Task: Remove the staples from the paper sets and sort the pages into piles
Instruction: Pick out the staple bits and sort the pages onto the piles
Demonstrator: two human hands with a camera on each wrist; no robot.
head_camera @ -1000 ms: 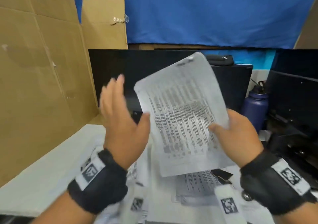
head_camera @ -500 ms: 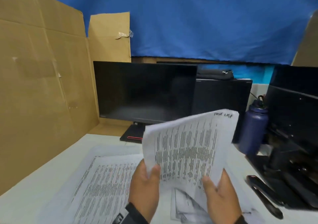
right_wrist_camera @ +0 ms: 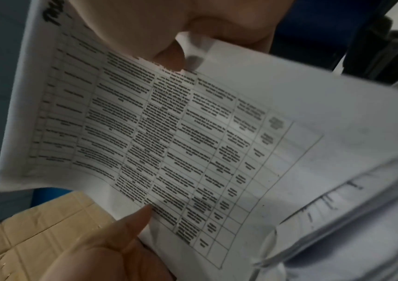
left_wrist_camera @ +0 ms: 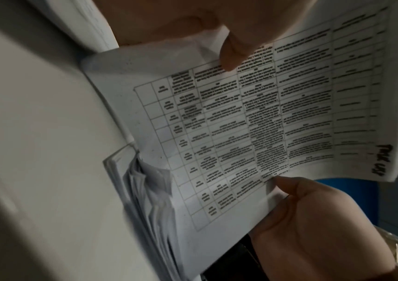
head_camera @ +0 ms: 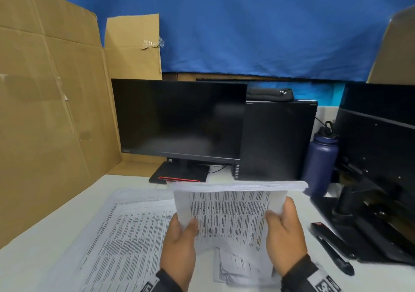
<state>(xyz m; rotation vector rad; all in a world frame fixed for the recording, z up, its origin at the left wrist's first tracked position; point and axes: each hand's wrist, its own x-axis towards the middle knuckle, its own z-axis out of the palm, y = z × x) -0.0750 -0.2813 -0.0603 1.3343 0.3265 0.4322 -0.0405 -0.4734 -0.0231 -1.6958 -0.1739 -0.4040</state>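
Holding a printed table sheet [head_camera: 229, 217] just above the white desk [head_camera: 40, 262], the left hand [head_camera: 179, 249] and right hand [head_camera: 285, 235] pinch its near corners, thumbs on top, probably to carry it to a pile. Left of the sheet lies a sorted pile [head_camera: 125, 240]; right, a black stapler [head_camera: 332, 246] (its label unreadable). Handwriting on the sheet's far corner is illegible. Beyond stands a dark monitor [head_camera: 179, 121].
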